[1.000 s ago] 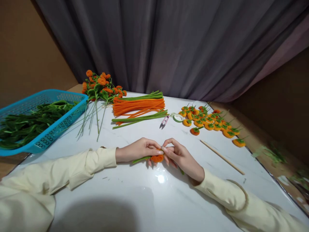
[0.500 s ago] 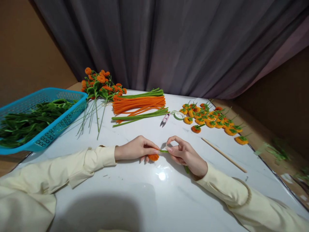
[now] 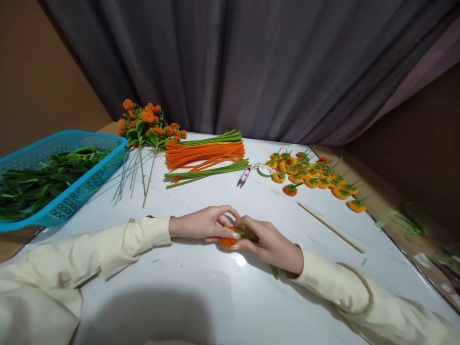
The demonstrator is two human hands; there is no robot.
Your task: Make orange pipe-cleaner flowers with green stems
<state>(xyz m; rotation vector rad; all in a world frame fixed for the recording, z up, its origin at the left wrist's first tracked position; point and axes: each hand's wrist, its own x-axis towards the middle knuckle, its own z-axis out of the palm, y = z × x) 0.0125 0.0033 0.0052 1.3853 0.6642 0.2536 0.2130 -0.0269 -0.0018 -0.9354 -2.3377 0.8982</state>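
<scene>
Over the middle of the white table, an orange pipe-cleaner flower (image 3: 227, 243) is pinched between both hands. My left hand (image 3: 212, 224) has its thumb and fingers closed on the flower's left side. From the right, my right hand (image 3: 264, 239) grips the flower's edge with thumb and forefinger. A green pipe cleaner (image 3: 246, 234) runs from the flower into my right hand, and a green end (image 3: 275, 272) shows below that hand. The far fingers of my right hand are hidden.
Orange pipe cleaners (image 3: 204, 154) lie beyond my hands, with pink thread snips (image 3: 244, 177) and a tape roll (image 3: 265, 170) beside them. Several finished flower heads (image 3: 312, 179) and a wooden stick (image 3: 330, 227) lie right. A blue basket (image 3: 82, 191) of green leaves and stemmed orange flowers (image 3: 147, 122) stand left.
My right hand first drew away to the right with the green pipe cleaner, then came back to the flower. The flower has turned, and both hands now hold it.
</scene>
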